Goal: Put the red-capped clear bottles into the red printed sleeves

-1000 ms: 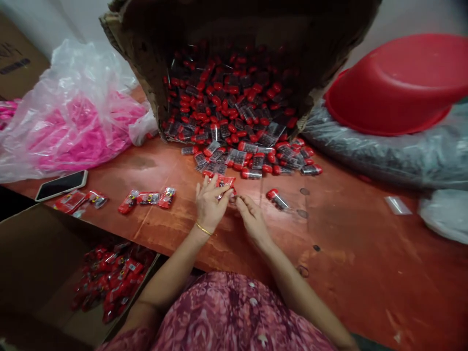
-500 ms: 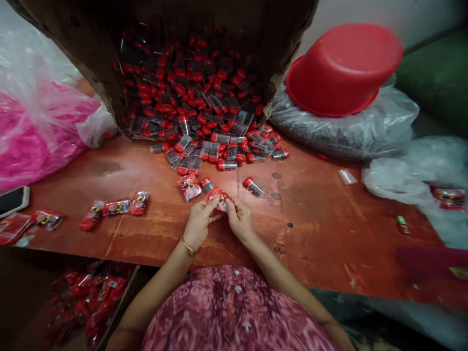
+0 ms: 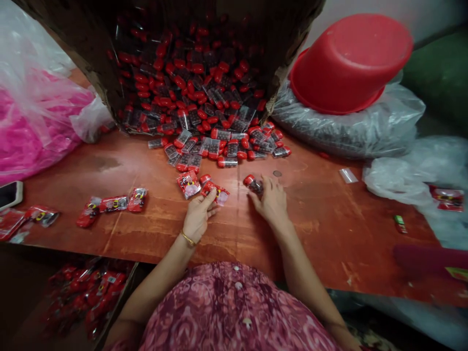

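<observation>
My left hand is closed, pinching a small red printed plastic packet between thumb and fingers. Another red packet lies just left of it. Partly behind the held packet is a red-capped clear container. To the right, my right hand has its thumb and fingertips on either side of a red-capped clear container with dark contents, still on the table. A pile of similar containers spills towards my hands from a cardboard box.
Several filled packets lie on the red-brown table at left, near a phone. A pink-filled bag stands far left. A red tub rests upside down on a clear bag. Below left, a box contains red packets.
My right hand has let go of the red packet and moved right to the single container. My left hand still holds the packet. The view has shifted slightly.
</observation>
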### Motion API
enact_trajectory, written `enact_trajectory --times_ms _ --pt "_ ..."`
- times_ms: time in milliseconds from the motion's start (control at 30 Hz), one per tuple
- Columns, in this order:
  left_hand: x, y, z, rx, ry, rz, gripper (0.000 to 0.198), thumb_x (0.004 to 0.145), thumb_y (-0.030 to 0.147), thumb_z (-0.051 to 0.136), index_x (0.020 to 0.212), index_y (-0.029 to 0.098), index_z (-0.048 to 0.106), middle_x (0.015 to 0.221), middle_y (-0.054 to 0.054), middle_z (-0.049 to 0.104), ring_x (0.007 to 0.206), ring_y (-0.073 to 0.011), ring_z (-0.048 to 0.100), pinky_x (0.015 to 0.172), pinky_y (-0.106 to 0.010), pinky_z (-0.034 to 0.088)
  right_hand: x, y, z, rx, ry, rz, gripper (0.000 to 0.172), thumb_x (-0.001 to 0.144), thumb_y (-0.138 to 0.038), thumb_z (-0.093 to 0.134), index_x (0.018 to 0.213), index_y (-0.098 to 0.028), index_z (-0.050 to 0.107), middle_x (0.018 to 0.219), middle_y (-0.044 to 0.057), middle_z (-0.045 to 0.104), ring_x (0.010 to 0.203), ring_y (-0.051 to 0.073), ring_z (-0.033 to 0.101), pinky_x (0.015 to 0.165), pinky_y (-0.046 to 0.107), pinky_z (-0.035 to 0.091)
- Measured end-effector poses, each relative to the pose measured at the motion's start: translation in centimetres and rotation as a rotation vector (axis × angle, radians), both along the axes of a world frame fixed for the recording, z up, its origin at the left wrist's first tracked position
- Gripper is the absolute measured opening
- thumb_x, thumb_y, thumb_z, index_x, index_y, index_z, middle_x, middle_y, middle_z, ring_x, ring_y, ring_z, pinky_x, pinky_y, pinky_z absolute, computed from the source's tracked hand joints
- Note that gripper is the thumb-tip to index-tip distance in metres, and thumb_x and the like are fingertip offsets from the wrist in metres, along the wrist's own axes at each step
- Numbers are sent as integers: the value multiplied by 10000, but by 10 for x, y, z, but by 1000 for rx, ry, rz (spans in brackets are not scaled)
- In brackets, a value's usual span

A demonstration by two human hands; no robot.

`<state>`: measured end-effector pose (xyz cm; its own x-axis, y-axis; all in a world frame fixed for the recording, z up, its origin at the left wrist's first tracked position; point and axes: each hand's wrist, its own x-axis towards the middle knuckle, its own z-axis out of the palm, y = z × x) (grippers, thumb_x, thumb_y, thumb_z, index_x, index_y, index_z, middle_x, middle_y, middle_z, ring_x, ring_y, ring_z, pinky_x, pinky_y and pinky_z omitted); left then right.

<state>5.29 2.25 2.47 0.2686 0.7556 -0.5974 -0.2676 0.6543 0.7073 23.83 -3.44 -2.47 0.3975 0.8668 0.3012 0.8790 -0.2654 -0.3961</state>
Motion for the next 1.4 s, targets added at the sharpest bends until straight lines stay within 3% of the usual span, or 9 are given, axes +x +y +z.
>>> enact_trajectory --times_ms 67,167,400,633,767,967,1100,1300,1400 --pt "0 1 1 -7 -20 -20 462 405 451 826 665 146 597 611 7 650 545 -88 586 550 -199 468 15 -3 -8 -66 -54 -12 377 821 -354 468 1109 -127 556 1067 186 613 920 299 522 780 439 413" --pt "1 0 0 -24 -25 -39 445 417 444 826 660 144 605 609 6 653 538 -84 585 547 -196 473 14 -14 -11 -6 34 37 324 851 -311 387 1023 -137 598 946 151 653 805 250 559 720 385 435" --pt "2 -2 -1 -6 48 -102 426 451 471 806 629 126 629 621 -21 666 540 -88 588 531 -194 452 -31 -55 27 153 589 149 287 869 -337 385 823 -190 627 629 0 601 544 134 533 505 238 414" --pt "3 -7 4 101 61 -160 402 459 449 805 655 122 678 621 -21 672 567 -109 585 569 -219 446 -41 -54 51 64 549 272 239 835 -281 424 761 -190 631 609 0 615 524 118 531 497 216 404" --pt "1 -8 3 185 84 -153 366 483 418 799 654 116 683 594 -10 657 572 -106 567 593 -222 443 -46 -48 47 90 528 259 229 836 -267 422 785 -186 630 628 6 621 526 121 534 507 224 407" --pt "8 -14 0 167 13 -56 349 464 360 814 677 130 661 649 6 651 594 -93 565 624 -222 455 -62 -44 32 135 712 208 259 880 -338 389 869 -188 600 665 3 598 567 125 536 530 239 432" --pt "16 -18 -3 110 -96 -4 369 450 350 822 683 126 644 647 8 644 586 -88 567 624 -222 465 -75 -36 28 161 920 116 308 880 -419 382 891 -179 575 517 -48 485 426 104 446 428 229 383" --pt "18 -22 -10 191 -140 -44 396 593 477 731 710 125 594 543 31 564 431 -64 479 411 -182 374 -93 -25 28 194 1310 56 314 859 -491 420 812 -198 523 434 -102 388 343 74 399 388 200 382" --pt "19 -26 -14 205 -171 -55 400 646 520 677 691 134 582 476 51 504 358 -53 412 357 -182 318 -97 -25 26 211 1325 28 310 875 -476 407 805 -197 521 430 -102 389 347 71 409 391 192 379"
